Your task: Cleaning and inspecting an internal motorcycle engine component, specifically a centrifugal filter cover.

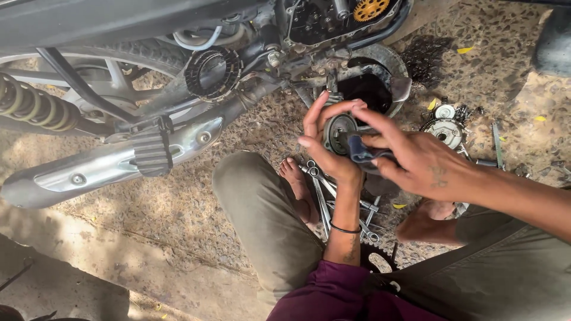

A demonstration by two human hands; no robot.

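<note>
While the person squats on the gravel beside a motorcycle, both hands meet just right of the frame's centre over one small part. The left hand [326, 142] comes up from the lower middle of the frame, palm turned toward the camera, its fingers curled around the rim of a round metal part [339, 132], a disc-like piece with a dark recessed centre. That part sits cupped in the palm with its flat face toward the lens, so its axis points roughly up at the viewer and not along the ground. The right hand [416, 159] enters from the right edge, forearm running down to the lower right, and its thumb and fingers are pinched on a dark blue rag [360, 151], whose leading edge lies against the lower right side of the disc. The rag-bearing hand thus lies to the right of and slightly below the part, touching it through the cloth; the left hand lies behind and beneath it.

Below the hands, a cluster of spanners [321, 190] lies on the ground between the person's bare feet. To the right of the hands sits a round toothed assembly [446, 128]. Directly above the hands is a dark round drain pan [375, 86], under the open engine case. The chrome exhaust pipe [113, 163] crosses the left half of the frame, and a coiled shock spring [35, 107] sits at the far left.
</note>
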